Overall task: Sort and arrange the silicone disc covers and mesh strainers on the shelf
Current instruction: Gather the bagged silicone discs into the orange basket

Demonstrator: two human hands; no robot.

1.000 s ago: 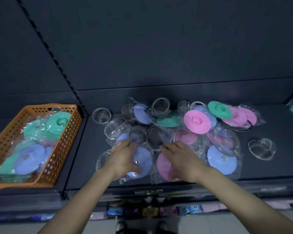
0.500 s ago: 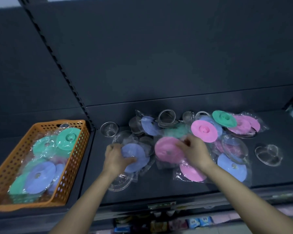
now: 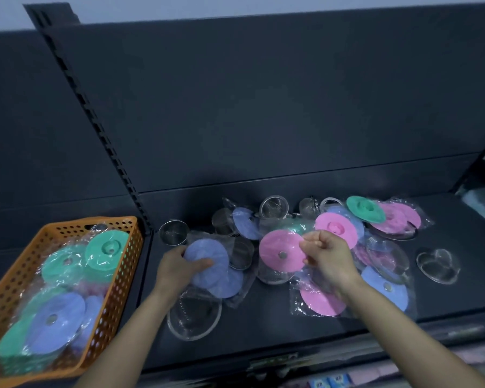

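Head camera looks down on a dark grey metal shelf (image 3: 459,289), with an orange perforated plastic basket (image 3: 121,278) at its left end. Every place below is given from that basket.

Inside the basket lie bagged silicone covers, among them a mint green round disc (image 3: 107,247) towards its back and a lavender blue round disc (image 3: 58,320) towards its front.

Just right of the basket's back corner stands a small steel mesh cup strainer (image 3: 173,232), upright, mouth facing up. Right of the basket's front half lies a wide shallow mesh strainer in clear wrap (image 3: 193,317), partly hidden under the left forearm.

The left hand (image 3: 177,268), a little right of the basket, has its fingers curled round the edge of a blue silicone disc cover in a clear bag (image 3: 207,259). That cover lies close to flat; a second blue disc seems to sit beneath it, though blur makes this unsure.

Further right, the right hand (image 3: 328,256) pinches the rim of a pink silicone disc cover (image 3: 280,254) between thumb and fingertips. The cover is raised and tilted, its face with a small metal centre stud turned towards the camera. Being round, it has no long axis.

Beyond that hand, a loose heap of pink, blue and green bagged discs and steel strainers crowds the shelf. Furthest from the basket lies a heart-shaped flat strainer (image 3: 437,266), apart from the heap.
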